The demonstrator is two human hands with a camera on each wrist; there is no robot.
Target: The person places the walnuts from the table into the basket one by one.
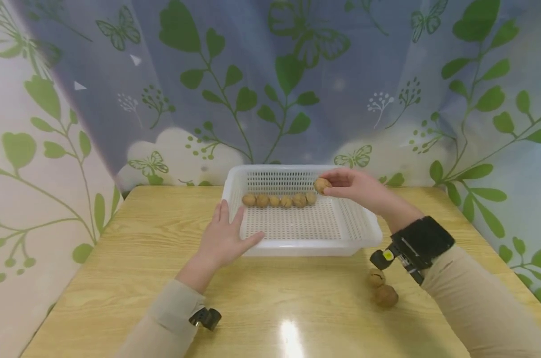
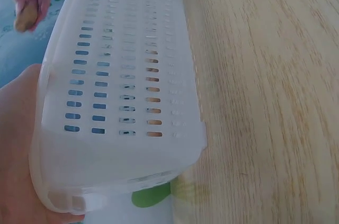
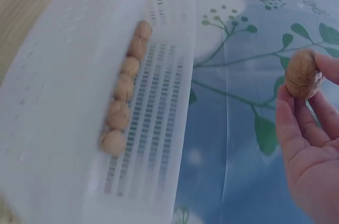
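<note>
A walnut (image 1: 322, 186) is pinched between the thumb and fingertips of my right hand (image 1: 353, 185), raised over the right back part of a white plastic basket (image 1: 297, 244). The right wrist view shows the same walnut (image 3: 303, 74) with a seam line around it. Along the back of the basket floor, several walnuts (image 1: 286, 201) lie side by side in a row; the held one is just beyond the row's right end. My left hand (image 1: 225, 238) rests with spread fingers at the basket's front left corner, thumb across the front rim.
Two loose walnuts, one cracked (image 1: 377, 278) and one darker (image 1: 386, 296), lie on the wooden table (image 1: 248, 303) at the right, beside my right forearm. A patterned curtain (image 1: 261, 89) hangs behind the basket. Each wrist wears a small camera.
</note>
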